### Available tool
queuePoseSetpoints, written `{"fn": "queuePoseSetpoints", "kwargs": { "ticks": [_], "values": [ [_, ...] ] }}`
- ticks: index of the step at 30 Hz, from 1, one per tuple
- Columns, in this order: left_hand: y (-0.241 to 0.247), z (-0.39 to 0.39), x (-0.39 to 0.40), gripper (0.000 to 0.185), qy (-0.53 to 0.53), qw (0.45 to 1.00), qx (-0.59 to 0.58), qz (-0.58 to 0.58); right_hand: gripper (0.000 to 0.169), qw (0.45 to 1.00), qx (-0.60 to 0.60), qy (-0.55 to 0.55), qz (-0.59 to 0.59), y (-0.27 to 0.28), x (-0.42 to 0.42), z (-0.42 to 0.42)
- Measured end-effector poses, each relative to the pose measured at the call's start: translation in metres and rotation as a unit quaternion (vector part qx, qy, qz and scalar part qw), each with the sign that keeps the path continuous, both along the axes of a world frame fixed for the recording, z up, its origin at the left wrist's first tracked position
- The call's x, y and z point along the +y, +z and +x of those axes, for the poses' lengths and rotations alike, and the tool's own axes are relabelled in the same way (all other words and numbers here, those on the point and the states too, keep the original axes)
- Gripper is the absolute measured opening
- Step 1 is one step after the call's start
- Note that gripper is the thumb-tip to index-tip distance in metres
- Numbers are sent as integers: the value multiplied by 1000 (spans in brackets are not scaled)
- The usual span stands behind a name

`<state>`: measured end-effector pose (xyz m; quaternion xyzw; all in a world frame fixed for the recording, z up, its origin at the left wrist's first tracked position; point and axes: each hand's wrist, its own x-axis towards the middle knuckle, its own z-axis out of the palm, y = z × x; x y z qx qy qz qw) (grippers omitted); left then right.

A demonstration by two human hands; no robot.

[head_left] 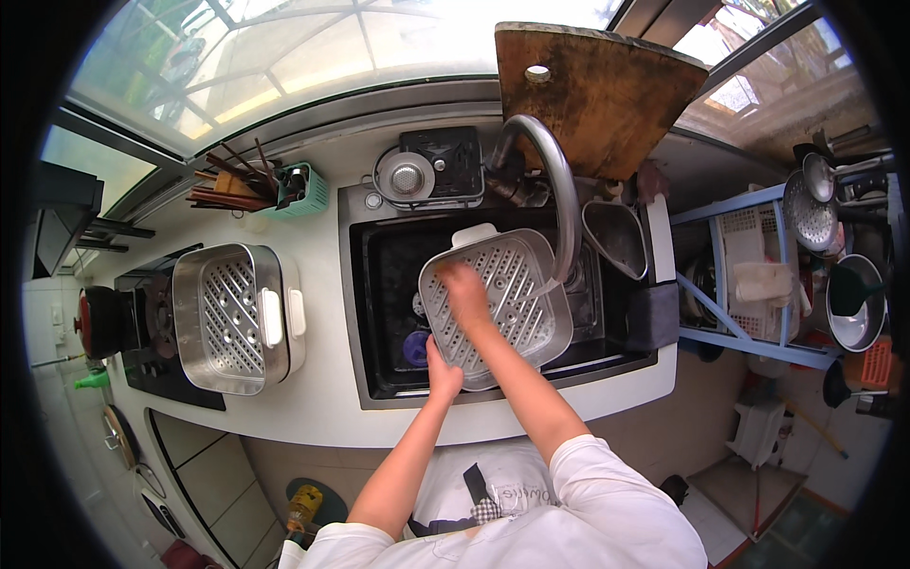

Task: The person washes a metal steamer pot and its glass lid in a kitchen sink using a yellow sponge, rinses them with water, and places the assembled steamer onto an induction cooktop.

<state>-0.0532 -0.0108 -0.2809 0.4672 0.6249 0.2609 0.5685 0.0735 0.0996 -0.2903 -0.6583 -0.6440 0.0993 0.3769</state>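
A square metal steamer tray (530, 313) with punched holes and pale handles is tilted over the black sink (384, 284). My left hand (445, 375) grips its near left edge. Inside the tray, my right hand (461, 290) lies against the perforated bottom, slightly blurred; whether it holds anything I cannot tell. Water runs from the curved metal faucet (561, 192) into the tray. A round purple thing (416, 348) lies in the sink, partly covered by the tray.
Stacked steamer trays (231, 320) stand on the counter at left, beside the stove. Chopsticks (238, 188) and a green basket (302, 192) are behind them. A wooden cutting board (590, 99) leans behind the faucet. A strainer basket (615, 238) sits right of it, near a blue rack (746, 203).
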Motion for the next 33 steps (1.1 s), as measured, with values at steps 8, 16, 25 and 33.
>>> {"fn": "queuePoseSetpoints", "kwargs": {
  "ticks": [8, 16, 25, 33],
  "values": [
    [2, -10, 6, 78, -20, 1000, 15, -7, 22, 958, 120, -259, -38, 12, 3, 41],
    [25, -4, 14, 78, -4, 999, -11, -52, 23, 970, 98, 173, -138, 22, -51, -4],
    [16, -12, 14, 78, -14, 998, -25, -58, 16, 965, 136, -190, -119, 10, -52, 96],
    [15, -13, 14, 72, -9, 998, -15, -64, 17, 976, 122, 111, -146, 17, -57, 2]
  ]
}}
